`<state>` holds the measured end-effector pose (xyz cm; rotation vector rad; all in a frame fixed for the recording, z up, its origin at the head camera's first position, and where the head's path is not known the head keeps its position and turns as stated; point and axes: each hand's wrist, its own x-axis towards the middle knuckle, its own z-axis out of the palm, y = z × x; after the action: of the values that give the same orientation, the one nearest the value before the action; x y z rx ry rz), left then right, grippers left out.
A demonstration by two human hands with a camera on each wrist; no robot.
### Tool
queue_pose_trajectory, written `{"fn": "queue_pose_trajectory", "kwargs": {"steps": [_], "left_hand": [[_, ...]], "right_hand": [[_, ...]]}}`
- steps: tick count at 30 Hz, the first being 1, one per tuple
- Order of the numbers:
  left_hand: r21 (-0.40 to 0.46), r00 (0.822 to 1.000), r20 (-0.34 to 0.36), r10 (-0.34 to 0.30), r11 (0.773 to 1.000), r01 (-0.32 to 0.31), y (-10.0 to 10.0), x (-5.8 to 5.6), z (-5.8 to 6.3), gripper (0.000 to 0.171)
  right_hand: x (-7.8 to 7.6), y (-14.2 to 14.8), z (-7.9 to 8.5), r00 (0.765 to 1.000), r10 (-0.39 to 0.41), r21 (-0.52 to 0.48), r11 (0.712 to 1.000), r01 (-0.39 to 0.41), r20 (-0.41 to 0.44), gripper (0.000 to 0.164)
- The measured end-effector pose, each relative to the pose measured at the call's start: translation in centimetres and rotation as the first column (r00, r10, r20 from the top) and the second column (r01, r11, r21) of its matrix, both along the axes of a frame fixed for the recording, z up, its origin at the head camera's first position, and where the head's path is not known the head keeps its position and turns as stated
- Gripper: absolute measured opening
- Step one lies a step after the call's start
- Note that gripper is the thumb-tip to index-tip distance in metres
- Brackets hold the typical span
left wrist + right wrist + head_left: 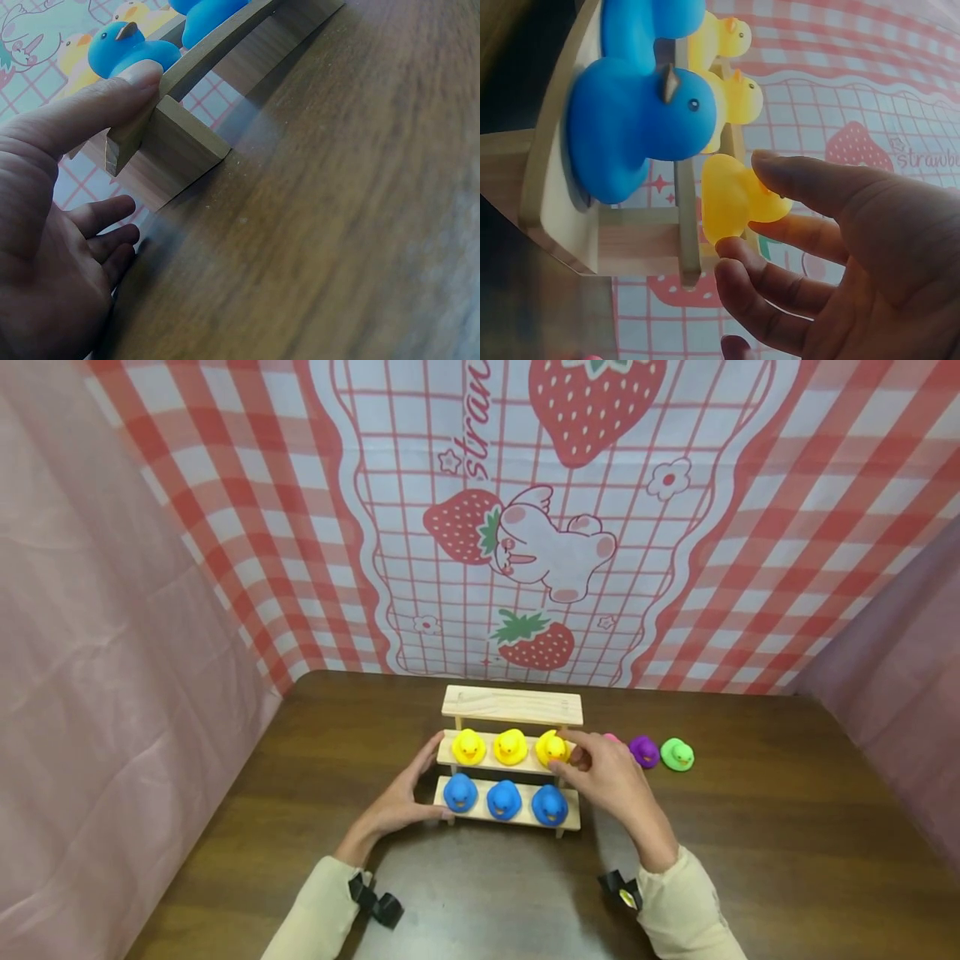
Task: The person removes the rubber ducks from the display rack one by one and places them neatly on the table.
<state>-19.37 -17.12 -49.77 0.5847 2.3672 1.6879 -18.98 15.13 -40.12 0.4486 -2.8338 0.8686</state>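
A three-tier wooden stand [512, 704] bears three yellow rubber ducks [510, 747] on its middle shelf and three blue rubber ducks [503, 800] on the lowest one. My left hand [405, 794] holds the stand's left end. Its thumb [139, 76] lies on the end of the lowest shelf beside a blue duck, while the lower fingers hang loosely curled. At the right end of the middle shelf, my right hand [611, 774] pinches the rightmost yellow duck [728, 196]. The thumb is at that duck's head and fingertips are at its base.
Right of the stand, a purple duck [644, 752] and a green duck [678, 755] sit on the brown wooden table [772, 827]. A pink thing [611, 739] shows partly behind my right hand. A strawberry-print cloth [525, 552] hangs behind the table.
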Motion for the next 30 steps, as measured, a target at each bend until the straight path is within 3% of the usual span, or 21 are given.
{"fn": "queue_pose_trajectory", "kwargs": {"steps": [6, 12, 19, 30], "left_hand": [[-0.001, 1.0, 0.021, 0.005, 1.0, -0.005, 0.0, 0.5, -0.3, 0.115], [0.019, 1.0, -0.021, -0.011, 1.0, 0.011, -0.1, 0.6, -0.5, 0.115], [0.024, 1.0, -0.019, -0.002, 1.0, 0.002, -0.2, 0.5, -0.2, 0.114], [0.011, 1.0, -0.018, 0.0, 1.0, 0.0, 0.0, 0.1, -0.1, 0.114]], "right_hand": [[0.7, 0.4, 0.1, 0.999, -0.01, 0.0, 1.0, 0.01, -0.036, 0.048], [1.3, 1.1, 0.6, 0.999, -0.017, -0.008, 1.0, 0.017, -0.033, 0.048], [1.2, 2.2, 1.3, 0.996, -0.022, 0.01, 1.0, 0.023, -0.083, 0.043], [1.1, 4.3, 1.7, 0.996, -0.054, 0.011, 0.998, 0.054, -0.066, 0.046]]}}
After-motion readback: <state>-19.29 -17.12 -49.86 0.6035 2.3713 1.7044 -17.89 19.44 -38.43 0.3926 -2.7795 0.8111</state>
